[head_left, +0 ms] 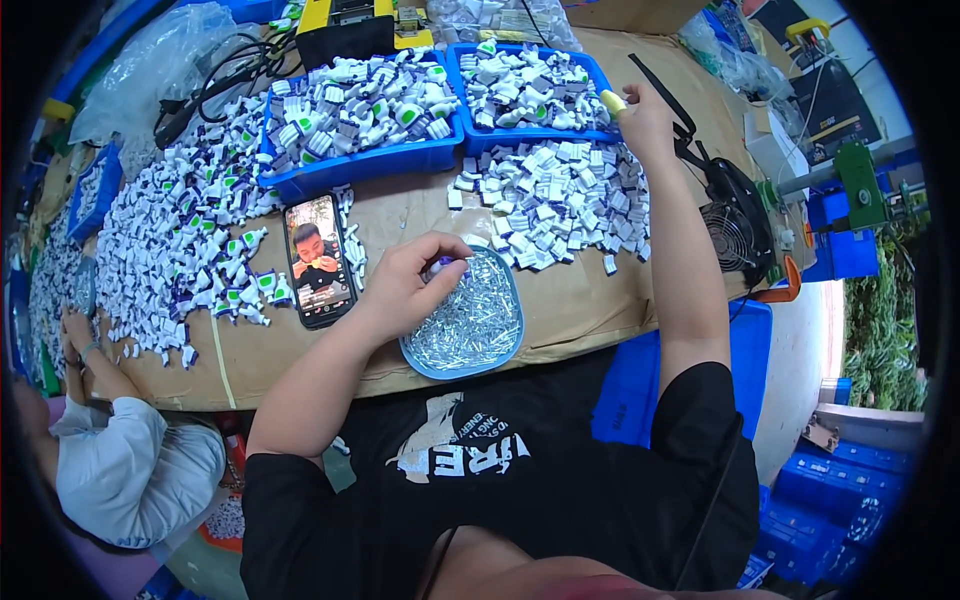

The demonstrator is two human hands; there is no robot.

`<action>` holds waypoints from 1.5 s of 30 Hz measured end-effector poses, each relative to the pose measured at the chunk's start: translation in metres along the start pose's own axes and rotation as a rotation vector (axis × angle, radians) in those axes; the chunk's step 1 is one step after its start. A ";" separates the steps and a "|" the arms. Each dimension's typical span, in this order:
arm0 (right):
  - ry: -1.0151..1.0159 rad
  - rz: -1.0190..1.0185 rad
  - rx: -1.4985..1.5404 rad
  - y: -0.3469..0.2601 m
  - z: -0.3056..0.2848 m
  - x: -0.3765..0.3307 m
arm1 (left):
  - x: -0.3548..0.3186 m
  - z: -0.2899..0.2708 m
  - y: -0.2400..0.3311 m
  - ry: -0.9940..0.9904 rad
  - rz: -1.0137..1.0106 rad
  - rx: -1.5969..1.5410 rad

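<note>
My left hand (415, 285) is closed above a light blue tray (518, 318) of small shiny metal pins (465, 325). Thumb and fingers pinch a small plastic part (440, 266) with purple on it, mostly covered by the hand. Stretched out to the far right, my right hand (648, 122) has curled fingers beside the rim of a blue bin (540, 136) of white, purple and green plastic parts. A pale yellow piece (613, 102) shows at its fingertips; whether it is held or worn on a finger I cannot tell. White block-shaped parts (560, 200) lie heaped before that bin.
A phone (320, 258) playing a video lies left of the tray. Another full blue bin (365, 170) and a large heap of parts (185, 225) are beyond it. A black fan (735, 225) stands at the right edge. Someone in a light sleeve (125, 460) works at the left.
</note>
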State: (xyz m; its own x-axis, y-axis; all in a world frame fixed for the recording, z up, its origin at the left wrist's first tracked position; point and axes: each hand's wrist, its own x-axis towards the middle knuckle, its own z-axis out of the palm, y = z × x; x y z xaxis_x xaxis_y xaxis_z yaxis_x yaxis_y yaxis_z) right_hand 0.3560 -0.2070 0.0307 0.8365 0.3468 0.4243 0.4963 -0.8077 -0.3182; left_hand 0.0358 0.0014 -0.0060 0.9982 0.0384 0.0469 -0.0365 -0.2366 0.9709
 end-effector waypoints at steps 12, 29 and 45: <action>-0.956 -0.695 0.577 -0.143 -0.041 -0.124 | 0.004 0.000 -0.018 0.262 -0.048 -0.418; -0.802 -1.069 0.461 -0.163 0.001 -0.172 | 0.000 -0.005 -0.010 0.274 0.066 -0.085; -0.354 -0.491 1.169 -0.154 0.004 -0.174 | 0.003 -0.009 -0.018 0.328 0.195 -0.229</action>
State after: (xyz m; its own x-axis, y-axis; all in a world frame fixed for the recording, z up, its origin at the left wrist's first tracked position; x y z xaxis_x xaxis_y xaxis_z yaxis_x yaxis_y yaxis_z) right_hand 0.1347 -0.1409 0.0026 0.4391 0.7336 0.5188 0.5213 0.2622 -0.8121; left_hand 0.0393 0.0143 -0.0215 0.9046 0.3292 0.2707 -0.2693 -0.0507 0.9617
